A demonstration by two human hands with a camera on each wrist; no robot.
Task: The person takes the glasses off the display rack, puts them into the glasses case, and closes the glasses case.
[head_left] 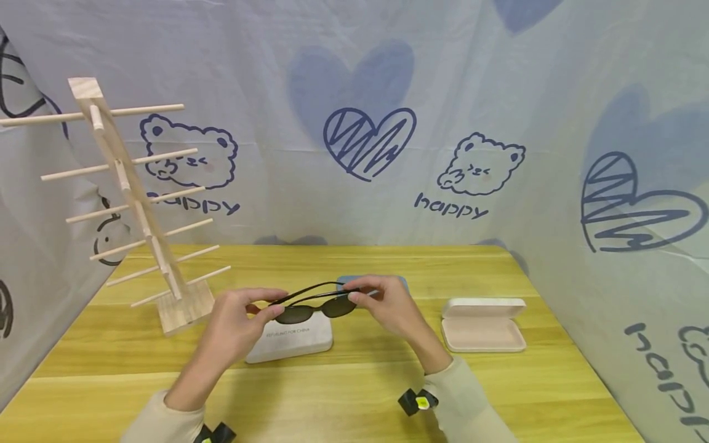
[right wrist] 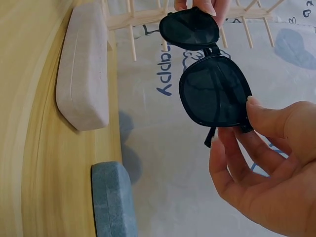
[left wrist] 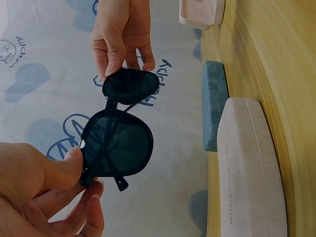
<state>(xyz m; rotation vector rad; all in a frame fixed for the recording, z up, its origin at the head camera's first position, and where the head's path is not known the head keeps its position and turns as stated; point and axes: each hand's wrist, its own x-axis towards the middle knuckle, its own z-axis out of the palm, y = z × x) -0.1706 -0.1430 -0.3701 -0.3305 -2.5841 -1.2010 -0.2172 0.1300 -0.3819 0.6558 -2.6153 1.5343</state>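
Dark-lensed sunglasses [head_left: 296,313] with thin black temples are held up between both hands, above the table. My left hand [head_left: 239,317] pinches one outer corner of the frame between thumb and fingers. At the other corner my right hand [head_left: 390,304] pinches the frame the same way. The temples look folded behind the lenses [left wrist: 117,143]. Below and behind the sunglasses lies a closed white glasses case [head_left: 290,338] with printed lettering. A blue case [right wrist: 112,200] stands further back, partly hidden by the right hand in the head view.
An open white case [head_left: 484,335] with a pale pink inside sits on the right of the wooden table [head_left: 376,394]. On the left a wooden rack [head_left: 138,209] with several rows of pegs rises high. Printed cloth [head_left: 266,80] hangs behind and at both sides.
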